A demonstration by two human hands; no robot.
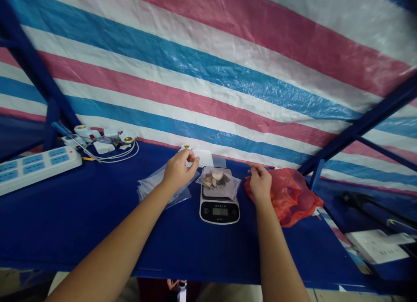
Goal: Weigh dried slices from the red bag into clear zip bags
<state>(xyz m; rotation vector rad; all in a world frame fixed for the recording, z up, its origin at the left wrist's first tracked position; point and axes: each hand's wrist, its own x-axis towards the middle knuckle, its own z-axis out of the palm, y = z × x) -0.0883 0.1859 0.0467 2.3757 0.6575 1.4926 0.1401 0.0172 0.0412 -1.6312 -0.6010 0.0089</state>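
Note:
A small kitchen scale (220,211) with a lit display stands in the middle of the table. On its platform lies a clear plastic bag (230,187) with pale and brown dried pieces (215,179) on or in it; I cannot tell which. My left hand (180,171) hovers left of the scale, above a pile of clear bags (153,184). Its fingers are curled, thumb close to the index finger, with nothing visible between them. My right hand (260,180) is right of the scale, beside a red plastic bag (289,195), its thumb and index finger apart.
A white power strip (39,167) lies on the left, near a cluster of white sockets with cables (110,141). White paper (204,157) lies behind the scale. Blue frame bars (355,124) and a striped sheet (195,97) border the blue table (97,224). Another power strip (374,245) is at right.

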